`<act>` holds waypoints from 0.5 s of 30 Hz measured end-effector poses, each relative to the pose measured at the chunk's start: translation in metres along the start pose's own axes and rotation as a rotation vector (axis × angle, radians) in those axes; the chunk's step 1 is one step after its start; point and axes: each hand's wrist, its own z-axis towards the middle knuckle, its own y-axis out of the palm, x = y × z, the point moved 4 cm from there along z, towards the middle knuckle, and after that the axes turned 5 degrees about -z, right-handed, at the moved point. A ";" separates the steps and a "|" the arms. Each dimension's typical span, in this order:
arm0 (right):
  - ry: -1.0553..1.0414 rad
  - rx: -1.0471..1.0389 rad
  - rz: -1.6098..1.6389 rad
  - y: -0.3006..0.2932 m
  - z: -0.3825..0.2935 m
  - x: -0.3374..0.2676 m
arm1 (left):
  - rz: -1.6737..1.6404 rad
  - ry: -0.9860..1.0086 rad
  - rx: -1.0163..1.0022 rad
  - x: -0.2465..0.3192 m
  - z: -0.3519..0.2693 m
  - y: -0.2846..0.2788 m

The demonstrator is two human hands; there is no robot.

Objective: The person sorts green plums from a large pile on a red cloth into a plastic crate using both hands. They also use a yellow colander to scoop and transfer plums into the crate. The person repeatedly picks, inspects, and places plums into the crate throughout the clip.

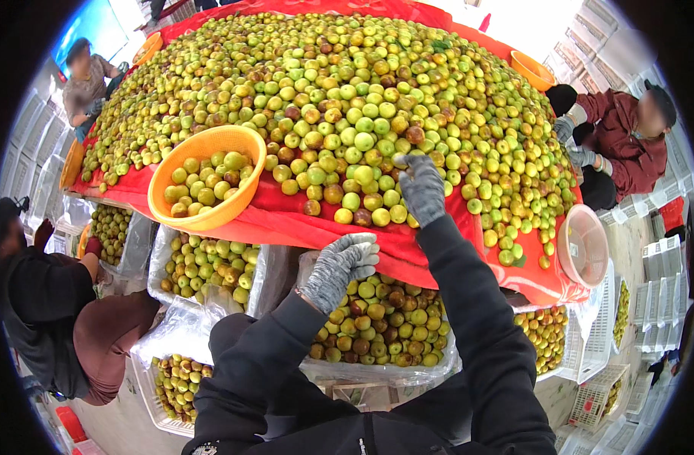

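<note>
A broad heap of small round green and red-brown fruits [347,114], plums or jujubes, covers a table draped in red cloth [290,227]. My right hand [422,190], in a grey knit glove, reaches over the heap's near edge with its fingers bent down among the fruits; whether it grips one is hidden. My left hand [344,267], gloved alike, hovers at the cloth's front edge with its fingers partly curled, and its palm cannot be seen. Below both hands stands a plastic-lined crate [381,372] full of similar, often browner fruits.
An orange plastic basket [207,223] of fruits rests on the table's left edge; a pale plastic basin [583,244] is at the right. Lined crates [156,256] of fruit stand below. Other people sit at the left [45,307], far left [85,85] and right [626,142].
</note>
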 end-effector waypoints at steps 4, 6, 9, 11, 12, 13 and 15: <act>0.015 -0.077 -0.154 0.035 0.053 -0.032 | -0.066 0.063 0.039 0.005 0.010 0.000; 0.048 -0.116 -0.217 0.048 0.070 -0.045 | -0.095 0.087 0.075 0.009 0.010 -0.001; -0.002 -0.153 -0.417 0.062 0.082 -0.059 | -0.139 0.069 0.107 0.012 0.007 -0.003; -0.194 0.011 -0.333 0.067 0.088 -0.074 | -0.197 0.082 0.113 0.012 0.003 -0.005; -0.287 -0.055 -0.237 0.077 0.092 -0.082 | -0.224 0.086 0.104 0.011 0.002 -0.006; -0.361 -0.094 -0.143 0.086 0.096 -0.091 | -0.250 0.080 0.104 0.010 0.000 -0.007; -0.439 -0.317 -0.210 0.114 0.103 -0.106 | -0.257 0.091 0.101 0.009 0.001 -0.009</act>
